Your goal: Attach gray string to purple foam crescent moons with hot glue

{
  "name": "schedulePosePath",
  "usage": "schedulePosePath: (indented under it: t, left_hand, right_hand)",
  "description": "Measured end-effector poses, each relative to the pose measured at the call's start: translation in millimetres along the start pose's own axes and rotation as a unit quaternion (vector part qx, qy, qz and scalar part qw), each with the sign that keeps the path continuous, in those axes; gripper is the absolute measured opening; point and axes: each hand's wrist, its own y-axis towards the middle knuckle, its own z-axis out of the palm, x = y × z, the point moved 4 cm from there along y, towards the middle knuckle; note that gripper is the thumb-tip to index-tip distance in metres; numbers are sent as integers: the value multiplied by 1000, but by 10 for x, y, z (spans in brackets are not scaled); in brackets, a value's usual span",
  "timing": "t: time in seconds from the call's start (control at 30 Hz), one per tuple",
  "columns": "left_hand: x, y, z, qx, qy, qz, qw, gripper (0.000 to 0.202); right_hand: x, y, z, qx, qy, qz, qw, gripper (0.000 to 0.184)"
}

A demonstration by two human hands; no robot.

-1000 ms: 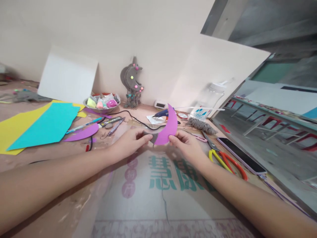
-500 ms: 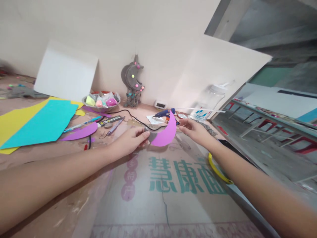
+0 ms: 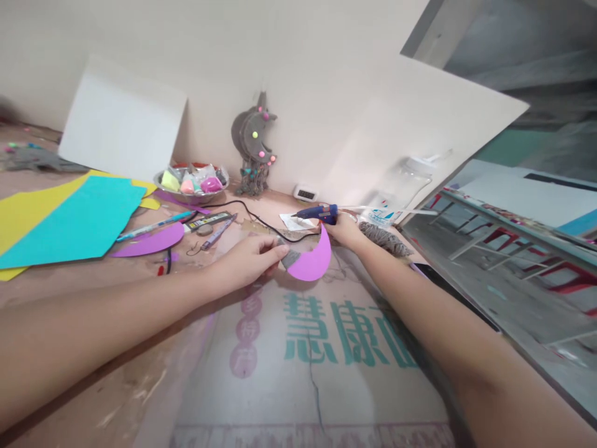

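Observation:
My left hand (image 3: 256,258) pinches one end of a purple paper crescent (image 3: 311,264). Grey yarn is wound around that end, and the rest of the crescent is bare and curves up to the right. Beyond it, my right hand (image 3: 346,231) is closed around the handle of a blue hot glue gun (image 3: 326,214), whose nozzle points left over a small white sheet (image 3: 296,222). The crescent's tip partly covers the handle and fingers. A bundle of grey yarn (image 3: 383,240) lies just right of my right hand.
Cyan card (image 3: 74,221), pens and a purple offcut (image 3: 153,241) lie left. A bowl (image 3: 193,195) of bagged clay, a grey moon ornament (image 3: 255,143), a small clock (image 3: 305,192) and a plastic jar (image 3: 405,186) line the wall. A black cord (image 3: 261,224) crosses the table.
My right hand has moved forward and left and closed on the glue gun's handle. My left hand still holds the crescent, now slightly lower. My right forearm now hides the yellow ring.

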Motion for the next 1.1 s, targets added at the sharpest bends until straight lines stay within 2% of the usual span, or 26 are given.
schedulePosePath:
  t: [0.1, 0.27, 0.4, 0.5, 0.63, 0.73, 0.83, 0.93, 1.1]
  left_hand:
    - [-32, -22, -2, -8, 11, -13, 1000, 37]
    - [-110, -57, -8, -25, 14, -27, 999, 36]
    - [-129, -57, -39, -43, 26, -28, 998, 36]
    - [-117, -59, -52, -45, 22, -29, 998, 36]
    - [-88, -58, -52, -50, 23, -7, 998, 38]
    - [-35, -34, -37, -47, -1, -8, 999, 36]
    - [1, -7, -33, -46, -11, -21, 999, 33]
    - [-13, -6, -37, -46, -9, -31, 998, 30]
    - [-66, -28, -33, -46, -6, -36, 998, 29]
  right_hand:
    - [32, -15, -64, -7, 10, 13, 1000, 18]
    - [164, -163, -335, 21, 78, -1, 997, 18]
    - [236, -538, -570, 30, 154, -40, 987, 25]
    - [307, -949, -658, 32, 247, -88, 965, 23]
    - [428, -1463, -569, 77, 239, -123, 960, 17]
    - [472, -1678, -446, 86, 202, -135, 966, 17]
    - [477, -1752, -370, 63, 133, -162, 976, 17]
    - [500, -1777, -328, 69, 104, -204, 971, 18]
    - [531, -1793, -288, 78, 94, -200, 972, 21]
